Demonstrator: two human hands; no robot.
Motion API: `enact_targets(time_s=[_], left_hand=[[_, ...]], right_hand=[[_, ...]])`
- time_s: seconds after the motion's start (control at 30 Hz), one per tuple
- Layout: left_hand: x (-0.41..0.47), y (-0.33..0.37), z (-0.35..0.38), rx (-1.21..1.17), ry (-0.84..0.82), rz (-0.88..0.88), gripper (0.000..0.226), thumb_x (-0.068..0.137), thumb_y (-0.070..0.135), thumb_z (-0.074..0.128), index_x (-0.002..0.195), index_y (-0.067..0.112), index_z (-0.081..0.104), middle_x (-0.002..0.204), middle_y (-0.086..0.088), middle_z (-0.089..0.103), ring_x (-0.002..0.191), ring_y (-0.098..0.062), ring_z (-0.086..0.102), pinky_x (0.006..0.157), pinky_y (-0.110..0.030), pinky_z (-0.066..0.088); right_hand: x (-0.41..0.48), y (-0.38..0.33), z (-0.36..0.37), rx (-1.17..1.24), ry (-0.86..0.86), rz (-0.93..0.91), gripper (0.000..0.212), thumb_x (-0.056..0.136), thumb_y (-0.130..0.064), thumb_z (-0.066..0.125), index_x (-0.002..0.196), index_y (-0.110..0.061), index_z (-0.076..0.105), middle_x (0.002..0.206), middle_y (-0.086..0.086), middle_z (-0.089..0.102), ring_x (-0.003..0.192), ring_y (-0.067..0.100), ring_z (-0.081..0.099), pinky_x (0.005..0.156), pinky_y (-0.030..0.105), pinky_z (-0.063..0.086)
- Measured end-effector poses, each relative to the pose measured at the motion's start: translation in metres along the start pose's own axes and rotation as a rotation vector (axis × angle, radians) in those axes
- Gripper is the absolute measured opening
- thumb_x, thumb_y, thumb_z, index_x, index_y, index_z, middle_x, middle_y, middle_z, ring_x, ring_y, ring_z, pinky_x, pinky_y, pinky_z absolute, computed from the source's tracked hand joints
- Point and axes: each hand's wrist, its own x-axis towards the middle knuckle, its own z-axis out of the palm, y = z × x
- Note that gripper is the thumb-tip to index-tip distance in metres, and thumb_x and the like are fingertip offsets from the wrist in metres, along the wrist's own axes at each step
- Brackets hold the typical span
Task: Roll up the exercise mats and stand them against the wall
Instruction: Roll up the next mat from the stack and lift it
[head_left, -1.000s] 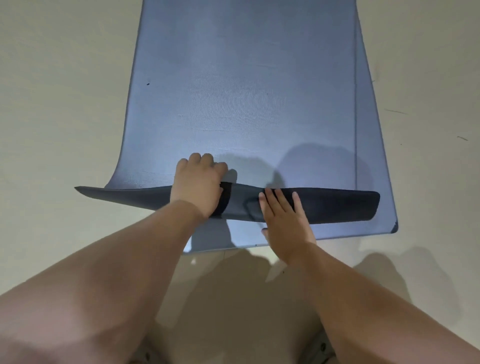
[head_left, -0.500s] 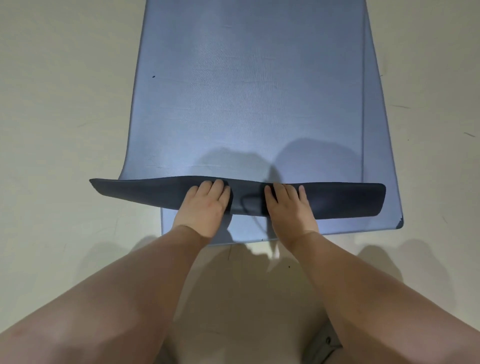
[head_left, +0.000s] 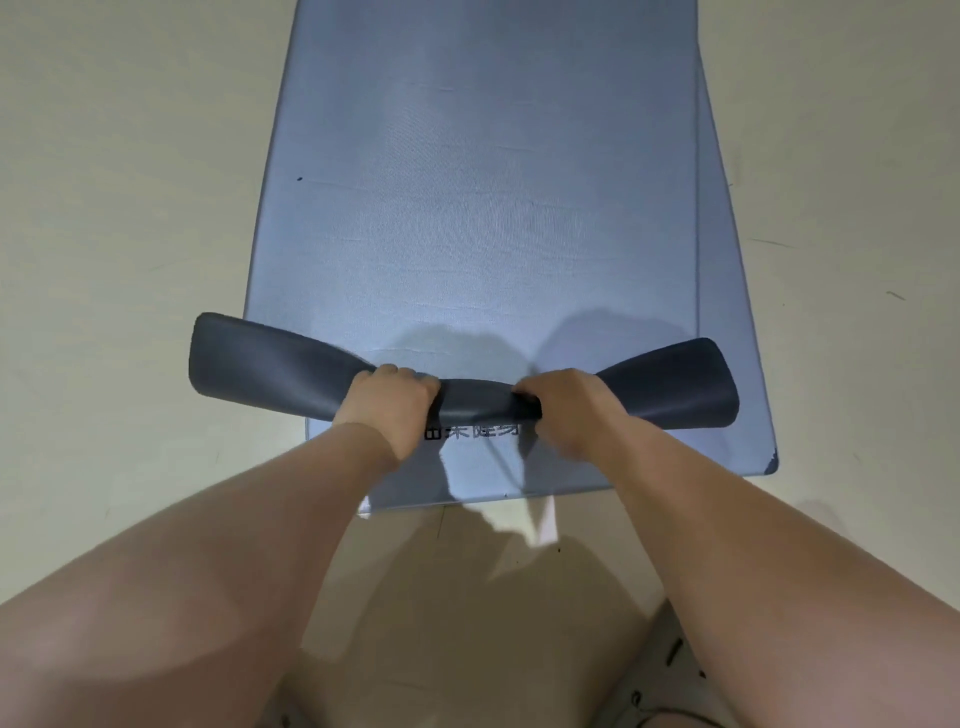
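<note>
Left hand (head_left: 387, 402) and right hand (head_left: 563, 410) curl tightly round the top exercise mat's (head_left: 467, 208) near edge at mid-width; its 2 flared, ungripped ends probably risk a loose, crooked roll.

The upper mat (head_left: 467, 208) is blue-grey on its top face, with a faint woven texture and one small dark dot (head_left: 300, 179). Its turned-over underside (head_left: 270, 358) is dark grey. The lower mat (head_left: 719, 291) is lighter blue and carries dark printed characters (head_left: 470, 431). The floor (head_left: 130, 208) is pale cream.
</note>
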Motion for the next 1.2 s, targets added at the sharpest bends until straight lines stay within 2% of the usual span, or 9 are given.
enact_targets(time_s=[0.13, 0.3, 0.47, 0.53, 0.7, 0.77, 0.87, 1.03, 1.2], left_hand=[[0.009, -0.02, -0.031, -0.363, -0.174, 0.087, 0.028, 0.092, 0.023, 0.069, 0.113, 0.031, 0.052, 0.094, 0.005, 0.062, 0.095, -0.025, 0.06, 0.073, -0.032, 0.039], [0.024, -0.019, -0.033, -0.56, -0.288, 0.103, 0.021, 0.093, 0.031, 0.073, 0.11, 0.028, 0.06, 0.101, 0.007, 0.059, 0.098, -0.021, 0.055, 0.077, -0.03, 0.037], [0.038, -0.021, -0.028, -0.664, -0.296, 0.084, 0.024, 0.097, 0.023, 0.069, 0.082, 0.037, 0.056, 0.09, 0.01, 0.061, 0.094, -0.019, 0.056, 0.074, -0.028, 0.04], [0.046, -0.022, -0.029, -0.671, -0.277, 0.065, 0.02, 0.098, 0.022, 0.067, 0.085, 0.036, 0.063, 0.098, 0.006, 0.067, 0.101, -0.021, 0.06, 0.086, -0.032, 0.047], [0.063, -0.016, -0.031, -0.41, -0.168, -0.097, 0.025, 0.099, 0.041, 0.061, 0.123, 0.035, 0.064, 0.124, 0.003, 0.063, 0.117, -0.027, 0.055, 0.103, -0.042, 0.041], [0.064, -0.011, -0.03, -0.252, -0.051, -0.125, 0.024, 0.097, 0.048, 0.06, 0.119, 0.037, 0.06, 0.122, -0.001, 0.059, 0.117, -0.029, 0.052, 0.099, -0.044, 0.037], [0.059, -0.002, -0.023, -0.151, 0.084, -0.19, 0.036, 0.095, 0.05, 0.061, 0.124, 0.031, 0.054, 0.125, -0.005, 0.053, 0.119, -0.032, 0.046, 0.098, -0.046, 0.035], [0.028, 0.021, 0.003, -0.032, 0.333, -0.078, 0.049, 0.084, 0.026, 0.066, 0.131, 0.017, 0.055, 0.132, -0.011, 0.053, 0.123, -0.037, 0.045, 0.1, -0.051, 0.033], [0.0, 0.027, 0.025, 0.118, 0.199, 0.022, 0.073, 0.08, 0.044, 0.056, 0.143, 0.007, 0.052, 0.144, -0.018, 0.051, 0.124, -0.041, 0.047, 0.095, -0.053, 0.038]], right_hand=[[0.001, 0.022, -0.028, 0.164, -0.113, 0.012, 0.046, 0.087, -0.009, 0.069, 0.13, -0.025, 0.068, 0.125, -0.001, 0.07, 0.114, 0.023, 0.063, 0.086, 0.029, 0.046], [0.002, 0.044, -0.041, 0.198, -0.239, 0.024, 0.048, 0.092, -0.021, 0.076, 0.139, -0.026, 0.065, 0.127, 0.002, 0.066, 0.114, 0.024, 0.061, 0.096, 0.034, 0.047], [0.003, 0.042, -0.019, 0.234, -0.099, 0.053, 0.04, 0.099, -0.018, 0.065, 0.138, -0.027, 0.062, 0.123, 0.004, 0.069, 0.108, 0.024, 0.065, 0.097, 0.036, 0.049], [-0.004, 0.038, -0.006, 0.114, 0.069, 0.057, 0.04, 0.101, -0.022, 0.059, 0.14, -0.03, 0.057, 0.122, 0.003, 0.069, 0.111, 0.027, 0.064, 0.107, 0.043, 0.044], [-0.022, 0.012, 0.044, -0.249, 0.551, 0.026, 0.077, 0.08, -0.016, 0.075, 0.153, -0.021, 0.049, 0.153, 0.017, 0.044, 0.144, 0.042, 0.038, 0.119, 0.069, 0.015], [-0.025, 0.001, 0.061, -0.367, 0.427, -0.021, 0.082, 0.095, -0.034, 0.06, 0.166, -0.016, 0.021, 0.17, 0.021, 0.014, 0.157, 0.044, 0.008, 0.119, 0.073, 0.004], [-0.02, 0.0, 0.075, -0.485, 0.198, 0.047, 0.091, 0.104, -0.047, 0.036, 0.155, -0.01, -0.029, 0.164, 0.021, -0.037, 0.151, 0.043, -0.035, 0.113, 0.077, -0.014], [0.013, 0.007, 0.054, -0.517, 0.148, 0.042, 0.1, 0.103, -0.048, 0.044, 0.155, -0.011, -0.032, 0.167, 0.017, -0.032, 0.154, 0.039, -0.031, 0.113, 0.076, -0.015], [0.036, 0.005, 0.028, -0.446, 0.113, 0.039, 0.091, 0.103, -0.026, 0.051, 0.164, -0.019, -0.017, 0.174, 0.007, -0.012, 0.161, 0.031, -0.012, 0.123, 0.07, -0.004]])
